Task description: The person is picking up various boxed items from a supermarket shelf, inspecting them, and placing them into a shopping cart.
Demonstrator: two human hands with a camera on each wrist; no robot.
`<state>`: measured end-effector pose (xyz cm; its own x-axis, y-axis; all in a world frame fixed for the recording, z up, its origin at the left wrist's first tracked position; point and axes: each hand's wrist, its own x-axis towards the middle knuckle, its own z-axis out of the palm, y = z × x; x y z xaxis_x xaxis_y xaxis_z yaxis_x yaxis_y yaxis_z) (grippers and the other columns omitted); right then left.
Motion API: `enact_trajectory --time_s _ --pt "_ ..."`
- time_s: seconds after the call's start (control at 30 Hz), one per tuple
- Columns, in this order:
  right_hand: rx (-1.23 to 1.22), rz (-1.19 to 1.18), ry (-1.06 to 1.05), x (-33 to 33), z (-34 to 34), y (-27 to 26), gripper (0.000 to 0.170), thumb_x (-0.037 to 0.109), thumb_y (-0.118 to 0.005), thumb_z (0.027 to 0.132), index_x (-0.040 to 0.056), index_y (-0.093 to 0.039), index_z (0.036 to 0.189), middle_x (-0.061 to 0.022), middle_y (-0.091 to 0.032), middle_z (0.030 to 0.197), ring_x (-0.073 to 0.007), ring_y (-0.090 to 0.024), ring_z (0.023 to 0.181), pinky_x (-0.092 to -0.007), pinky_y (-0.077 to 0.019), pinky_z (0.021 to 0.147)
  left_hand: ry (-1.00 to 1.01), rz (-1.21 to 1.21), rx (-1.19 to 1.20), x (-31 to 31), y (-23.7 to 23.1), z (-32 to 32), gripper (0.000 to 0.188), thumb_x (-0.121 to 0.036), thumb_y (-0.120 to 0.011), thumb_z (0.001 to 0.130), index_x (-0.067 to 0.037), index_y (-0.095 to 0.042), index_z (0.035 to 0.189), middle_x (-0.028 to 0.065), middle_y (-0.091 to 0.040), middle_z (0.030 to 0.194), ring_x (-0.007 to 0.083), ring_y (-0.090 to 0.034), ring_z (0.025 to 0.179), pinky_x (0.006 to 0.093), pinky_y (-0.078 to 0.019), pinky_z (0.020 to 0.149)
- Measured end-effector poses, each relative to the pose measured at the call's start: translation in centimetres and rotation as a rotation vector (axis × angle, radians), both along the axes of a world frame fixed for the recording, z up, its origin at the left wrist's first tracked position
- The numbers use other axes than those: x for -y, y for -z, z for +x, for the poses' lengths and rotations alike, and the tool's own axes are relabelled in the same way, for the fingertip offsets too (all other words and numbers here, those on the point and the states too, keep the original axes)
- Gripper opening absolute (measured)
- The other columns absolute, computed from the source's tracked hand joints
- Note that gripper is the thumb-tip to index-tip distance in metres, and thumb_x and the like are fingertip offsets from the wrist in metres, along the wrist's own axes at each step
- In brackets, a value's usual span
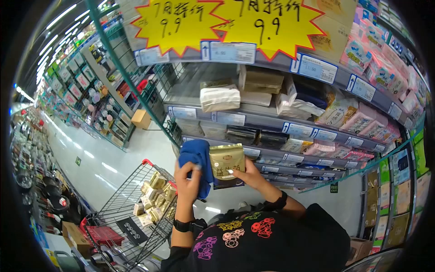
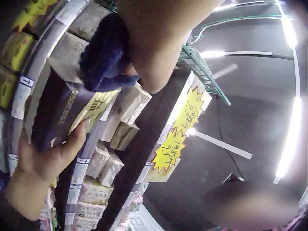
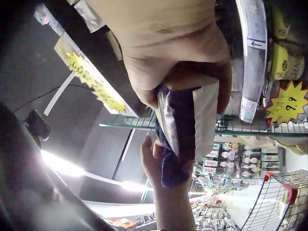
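Observation:
In the head view my left hand (image 1: 188,181) grips a bunched blue cloth (image 1: 195,156). My right hand (image 1: 251,176) holds a tissue pack (image 1: 226,161) by its right side, thumb across the front. The pack is upright, its front gold with large characters above a dark lower band. The cloth lies against the pack's left side. From the left wrist, the cloth (image 2: 103,55) overlaps a corner of the pack (image 2: 62,113), whose dark side faces the camera. In the right wrist view, fingers curl round the pack (image 3: 180,125), and its white end shows.
A shopping cart (image 1: 131,199) stands at the lower left with several gold packs (image 1: 156,195) and a red item (image 1: 103,235) in it. Ahead, shelves (image 1: 272,119) hold tissue packs beneath yellow price signs (image 1: 267,27). An aisle (image 1: 81,154) runs off to the left.

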<state>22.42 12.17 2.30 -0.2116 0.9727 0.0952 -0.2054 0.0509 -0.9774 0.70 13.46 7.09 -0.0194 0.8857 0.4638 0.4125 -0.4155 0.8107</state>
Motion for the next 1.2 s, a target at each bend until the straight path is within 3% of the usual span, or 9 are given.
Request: enact_trajectory --time_s 0.17,0.4,0.47,0.57,0.7,0.83,1.03,1.1,1.2 --pt "-0.134 0.129 0.075 -0.8 -3.2 -2.9 0.055 0.007 -0.061 0.078 0.0003 -0.035 0.126 -0.0097 -0.050 0.117 -0.0162 -0.049 0.108 -0.0310 -0.0404 0.092 0.195 -0.037 -0.015 1.3 -1.7 -1.9 0.021 -0.008 -0.063 0.070 0.000 -0.047 0.058 0.0122 -0.044 0.064 0.0263 -0.046 0.066 0.0321 -0.0380 0.065" --pt "-0.049 0.199 0.059 0.1 -5.2 -4.4 0.059 0.008 -0.063 0.075 -0.0002 -0.035 0.127 -0.0111 -0.052 0.117 -0.0173 -0.050 0.107 -0.0311 -0.0399 0.092 0.492 -0.126 0.024 2.0 -2.4 -6.4 0.025 -0.010 -0.060 0.073 0.000 -0.046 0.054 0.0095 -0.044 0.059 0.0197 -0.043 0.062 0.0316 -0.0350 0.060" --pt "0.031 0.209 0.085 1.0 -6.0 -3.0 0.058 0.008 -0.062 0.076 -0.0006 -0.036 0.127 -0.0110 -0.052 0.116 -0.0173 -0.051 0.106 -0.0312 -0.0399 0.092 0.512 -0.034 0.117 2.0 -1.4 -7.4 0.027 -0.012 -0.058 0.074 -0.003 -0.047 0.050 0.0062 -0.045 0.051 0.0179 -0.045 0.058 0.0305 -0.0357 0.059" --pt "0.124 0.207 0.126 3.5 -7.6 -1.4 0.060 0.009 -0.062 0.077 -0.0006 -0.034 0.128 -0.0110 -0.052 0.116 -0.0170 -0.050 0.106 -0.0313 -0.0399 0.092 0.414 -0.232 0.418 2.8 -0.5 -8.1 0.036 -0.014 -0.052 0.082 -0.004 -0.045 0.047 0.0030 -0.048 0.049 0.0130 -0.044 0.050 0.0287 -0.0363 0.061" --pt "0.082 0.186 0.146 4.8 -8.4 -2.1 0.064 0.012 -0.064 0.075 -0.0001 -0.032 0.129 -0.0117 -0.053 0.115 -0.0170 -0.050 0.106 -0.0315 -0.0398 0.091 0.502 -0.181 0.296 3.6 -0.6 -8.4 0.037 -0.014 -0.052 0.083 -0.003 -0.045 0.048 0.0040 -0.047 0.049 0.0132 -0.041 0.049 0.0299 -0.0349 0.058" --pt "0.203 0.305 0.233 4.8 -8.1 -2.8 0.066 0.018 -0.068 0.072 -0.0006 -0.036 0.126 -0.0128 -0.055 0.112 -0.0187 -0.052 0.103 -0.0318 -0.0412 0.089 0.706 -0.381 0.087 4.7 -1.2 -8.6 0.034 -0.013 -0.054 0.081 -0.003 -0.047 0.050 0.0033 -0.049 0.051 0.0150 -0.042 0.059 0.0290 -0.0353 0.065" --pt "0.183 0.345 0.320 6.9 -8.3 -3.6 0.060 0.017 -0.067 0.072 -0.0001 -0.038 0.123 -0.0113 -0.056 0.108 -0.0174 -0.054 0.099 -0.0311 -0.0429 0.086 0.777 -0.302 0.186 4.8 1.1 -9.5 0.035 -0.015 -0.051 0.084 -0.002 -0.050 0.051 0.0023 -0.051 0.052 0.0139 -0.045 0.055 0.0290 -0.0365 0.062" --pt "0.137 0.304 0.343 7.5 -8.2 -4.0 0.059 0.015 -0.067 0.073 -0.0002 -0.038 0.122 -0.0108 -0.056 0.107 -0.0164 -0.054 0.099 -0.0306 -0.0430 0.085 0.763 -0.223 0.316 4.2 1.4 -10.3 0.039 -0.027 -0.051 0.084 -0.002 -0.053 0.055 0.0045 -0.053 0.054 0.0140 -0.050 0.055 0.0258 -0.0354 0.053" --pt "0.143 0.257 0.299 7.9 -7.8 -2.9 0.061 0.013 -0.067 0.073 -0.0001 -0.036 0.124 -0.0101 -0.054 0.110 -0.0160 -0.052 0.103 -0.0304 -0.0427 0.087 0.774 -0.160 0.490 3.3 0.4 -10.5 0.043 -0.038 -0.051 0.082 -0.001 -0.054 0.060 0.0051 -0.052 0.056 0.0137 -0.050 0.056 0.0245 -0.0366 0.054"
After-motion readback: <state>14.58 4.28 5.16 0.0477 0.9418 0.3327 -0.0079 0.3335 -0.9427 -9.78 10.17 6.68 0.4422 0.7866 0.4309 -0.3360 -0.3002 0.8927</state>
